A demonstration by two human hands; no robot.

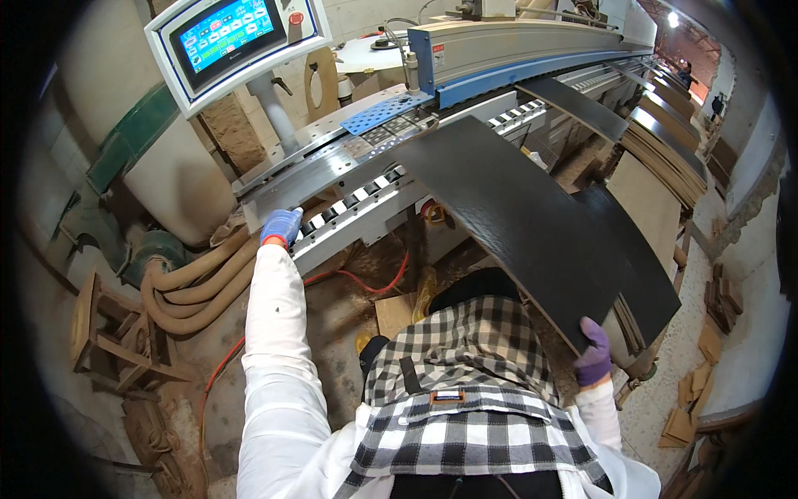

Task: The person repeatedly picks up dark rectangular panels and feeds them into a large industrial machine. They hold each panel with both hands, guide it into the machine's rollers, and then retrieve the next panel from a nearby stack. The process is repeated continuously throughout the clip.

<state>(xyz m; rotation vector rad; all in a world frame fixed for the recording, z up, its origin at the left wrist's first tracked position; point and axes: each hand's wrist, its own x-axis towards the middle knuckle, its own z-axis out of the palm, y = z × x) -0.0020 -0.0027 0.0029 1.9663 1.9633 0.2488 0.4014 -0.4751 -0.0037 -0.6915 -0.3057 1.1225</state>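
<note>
My right hand [593, 354], in a purple glove, grips the near corner of a dark, glossy board [499, 218], thumb on top. The board's far end rests at the infeed of an edge banding machine [530, 53], by the blue perforated plate [386, 112]. My left hand [282, 226], in a blue glove, lies at the near left end of the machine's metal guide rail [312, 181], beside the black and white roller track [349, 203]; whether its fingers grip anything is hard to tell. Another dark board [564, 105] lies across the machine further along.
A stack of dark boards [642, 262] stands under and right of the held board, more stacks [667, 150] behind it. A control panel [237, 43] is at the upper left. Ribbed hoses [193, 299], a wooden stool [124, 343] and a red hose [209, 387] are at the left. A person [685, 75] is far off.
</note>
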